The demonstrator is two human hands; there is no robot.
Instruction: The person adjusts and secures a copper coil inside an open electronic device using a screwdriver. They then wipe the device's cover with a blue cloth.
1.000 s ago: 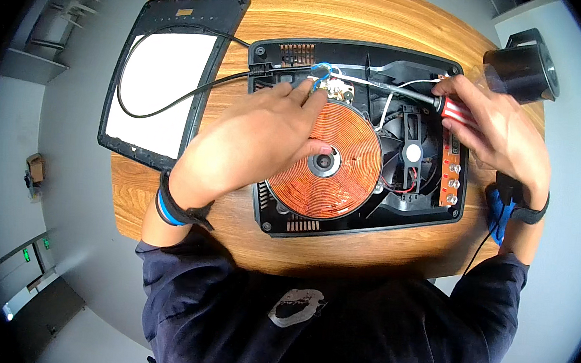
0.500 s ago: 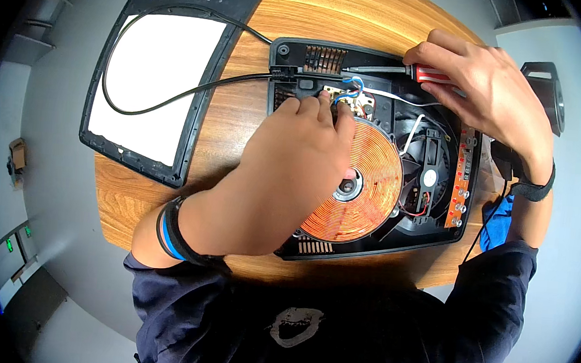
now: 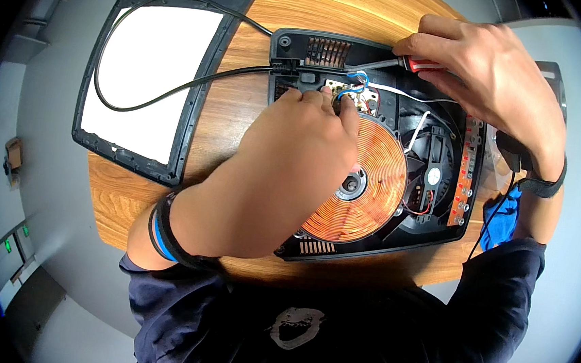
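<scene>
An opened induction cooker base (image 3: 373, 255) lies on the table, showing a round copper coil (image 3: 377, 209), a circuit board (image 3: 365, 102) and a black fan (image 3: 434, 162). My left hand (image 3: 300, 148) reaches over the coil's left side, its fingers bent down at the board beside blue wires (image 3: 361, 83). The thumb tip is near the coil's centre; what the fingertips grip is hidden. My right hand (image 3: 473, 69) is closed around the red handle of a screwdriver (image 3: 416, 64). Its grey shaft slants left and slightly down into the base, just above the blue wires.
A black-framed cover panel (image 3: 155, 82) with a white sheet lies to the left. The black power cord (image 3: 195, 91) loops across it. An orange control board (image 3: 465, 171) lines the base's right side. A blue cloth (image 3: 501, 222) sits by the right table edge.
My right hand and the screwdriver handle have moved a little up, so the shaft slants more steeply. The left hand keeps its place at the board. The whole view has shifted slightly.
</scene>
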